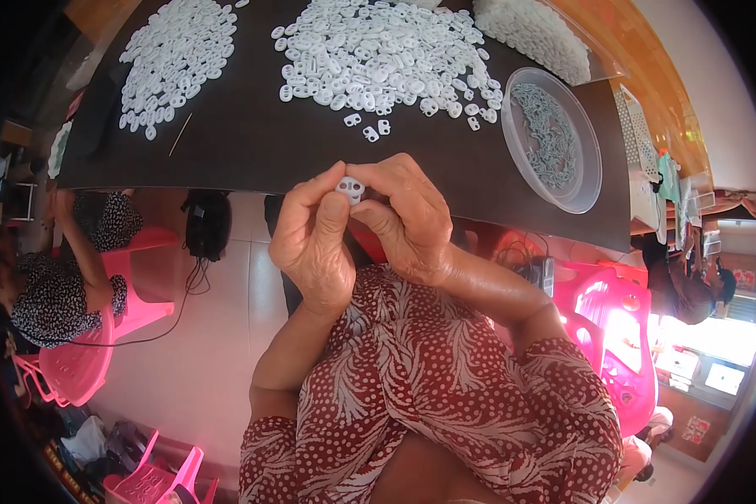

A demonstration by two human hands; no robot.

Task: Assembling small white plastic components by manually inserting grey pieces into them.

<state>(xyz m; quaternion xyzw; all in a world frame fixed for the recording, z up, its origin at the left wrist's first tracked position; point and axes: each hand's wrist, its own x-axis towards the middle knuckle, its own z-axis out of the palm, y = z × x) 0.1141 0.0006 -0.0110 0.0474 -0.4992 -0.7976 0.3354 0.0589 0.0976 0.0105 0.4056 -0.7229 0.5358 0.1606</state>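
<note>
Just off the table's front edge, my left hand and my right hand meet around one small white plastic cord lock. Dark holes show in its face. Thumb and fingertips of each hand pinch it from either side, hiding its edges. Beyond my hands lies a wide pile of white plastic pieces, with a few loose ones at its near edge. A second pile of flat oval white pieces spreads at the left. At the right, a clear round tub holds many small grey-green metal springs.
The dark table carries a thin stick and a clear bin of white pieces. Pink plastic chairs stand left and right. Another person sits at the left. A black cable runs along the floor.
</note>
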